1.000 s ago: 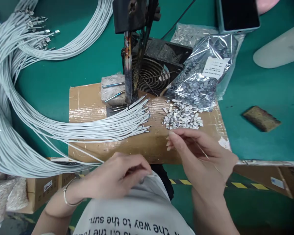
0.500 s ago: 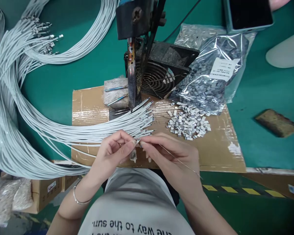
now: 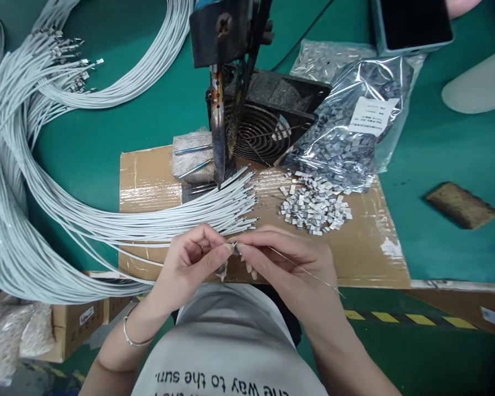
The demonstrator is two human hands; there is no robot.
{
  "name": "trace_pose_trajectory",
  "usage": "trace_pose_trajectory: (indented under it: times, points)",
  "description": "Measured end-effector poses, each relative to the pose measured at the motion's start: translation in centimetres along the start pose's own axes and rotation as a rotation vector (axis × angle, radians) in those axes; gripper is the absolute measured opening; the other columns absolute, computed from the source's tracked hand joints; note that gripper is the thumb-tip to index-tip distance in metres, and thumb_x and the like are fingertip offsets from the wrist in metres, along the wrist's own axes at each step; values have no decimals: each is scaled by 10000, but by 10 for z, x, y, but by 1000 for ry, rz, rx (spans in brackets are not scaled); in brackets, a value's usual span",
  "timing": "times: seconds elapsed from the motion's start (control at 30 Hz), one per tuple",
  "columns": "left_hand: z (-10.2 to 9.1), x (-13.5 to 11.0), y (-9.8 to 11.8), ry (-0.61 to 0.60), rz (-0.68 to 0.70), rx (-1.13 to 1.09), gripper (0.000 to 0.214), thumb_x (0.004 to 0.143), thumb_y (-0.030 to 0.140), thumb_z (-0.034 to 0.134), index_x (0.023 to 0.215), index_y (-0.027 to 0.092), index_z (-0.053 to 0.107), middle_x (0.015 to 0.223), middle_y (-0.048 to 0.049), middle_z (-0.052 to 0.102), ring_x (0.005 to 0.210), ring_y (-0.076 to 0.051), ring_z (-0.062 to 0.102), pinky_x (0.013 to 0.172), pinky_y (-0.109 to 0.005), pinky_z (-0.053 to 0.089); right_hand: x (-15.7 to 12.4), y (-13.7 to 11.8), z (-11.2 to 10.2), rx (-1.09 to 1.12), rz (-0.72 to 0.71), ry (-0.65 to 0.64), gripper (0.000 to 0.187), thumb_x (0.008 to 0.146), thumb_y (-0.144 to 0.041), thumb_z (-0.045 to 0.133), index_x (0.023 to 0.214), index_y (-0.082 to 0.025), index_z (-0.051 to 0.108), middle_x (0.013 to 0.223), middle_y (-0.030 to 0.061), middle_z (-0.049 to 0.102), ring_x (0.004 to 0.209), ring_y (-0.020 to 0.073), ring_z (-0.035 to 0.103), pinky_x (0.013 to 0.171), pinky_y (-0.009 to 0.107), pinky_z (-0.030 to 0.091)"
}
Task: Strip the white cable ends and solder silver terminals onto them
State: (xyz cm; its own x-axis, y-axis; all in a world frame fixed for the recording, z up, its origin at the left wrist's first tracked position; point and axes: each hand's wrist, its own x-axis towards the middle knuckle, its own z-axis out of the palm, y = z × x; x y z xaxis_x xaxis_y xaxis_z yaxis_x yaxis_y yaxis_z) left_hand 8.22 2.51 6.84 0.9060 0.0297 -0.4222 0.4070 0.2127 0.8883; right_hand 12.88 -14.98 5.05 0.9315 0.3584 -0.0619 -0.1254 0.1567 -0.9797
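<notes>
Both my hands meet over the front edge of a taped cardboard sheet (image 3: 148, 181). My left hand (image 3: 192, 261) is closed in a pinch on the end of a white wire (image 3: 148, 258) from the fanned bundle of white wires (image 3: 169, 217). A small clear piece hangs below its fingertips. My right hand (image 3: 286, 264) is closed too, its fingertips touching the left ones at the wire end. A thin metal strand (image 3: 313, 275) runs from the right hand toward the lower right. A pile of small grey metal parts (image 3: 315, 208) lies just beyond my right hand.
A soldering iron (image 3: 216, 132) on a black stand points down at the sheet, with a fan (image 3: 264, 129) behind and a grey pad (image 3: 190, 157) beside it. A plastic bag of parts (image 3: 346, 137), a phone (image 3: 412, 22) and a brown pad (image 3: 462, 204) lie right. Wire coils (image 3: 20, 165) fill the left.
My left hand rose from near my shirt to the sheet's front edge. My right hand came left from the parts pile, and the two now pinch together at a wire end.
</notes>
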Motion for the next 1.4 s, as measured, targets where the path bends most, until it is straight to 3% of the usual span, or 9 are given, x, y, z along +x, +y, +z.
trace_pose_trajectory:
  times: [0.17, 0.43, 0.7, 0.87, 1.4]
  points:
    - [-1, -2, -1, -20, -3, -9, 309, 934, 462, 802, 823, 195, 693, 667, 24, 581, 549, -103, 366, 524, -272, 297, -2, 3, -2, 62, 35, -27, 209, 932, -147, 763, 972, -315, 880, 768, 1, 714, 602, 99, 583, 500, 194, 454]
    - [-2, -3, -6, -31, -3, -37, 298, 964, 445, 778, 843, 184, 699, 671, 22, 567, 571, -99, 370, 523, -265, 253, 1, 0, 0, 74, 72, -13, 83, 907, -218, 790, 901, -239, 870, 726, 23, 705, 561, 111, 561, 473, 216, 453]
    - [-2, -4, -6, -29, -4, -3, 322, 968, 475, 761, 844, 189, 681, 674, 27, 540, 577, -111, 347, 534, -281, 246, 1, 2, -1, 58, 61, -21, 86, 926, -254, 785, 897, -230, 862, 730, 25, 708, 547, 106, 553, 470, 219, 456]
    - [-3, -2, -4, -63, 7, 61, 346, 1003, 500, 699, 850, 188, 691, 707, 14, 557, 602, -123, 364, 556, -296, 257, -1, 5, -1, 47, 61, 2, 96, 916, -234, 788, 949, -262, 873, 746, 16, 730, 571, 115, 592, 491, 221, 490]
    - [2, 0, -3, 34, 80, 40, 229, 946, 305, 798, 798, 193, 663, 672, 41, 590, 606, -104, 450, 577, -241, 357, -1, -1, 2, -74, -22, 33, 128, 919, -190, 766, 904, -256, 874, 718, 18, 733, 567, 125, 607, 491, 231, 494]
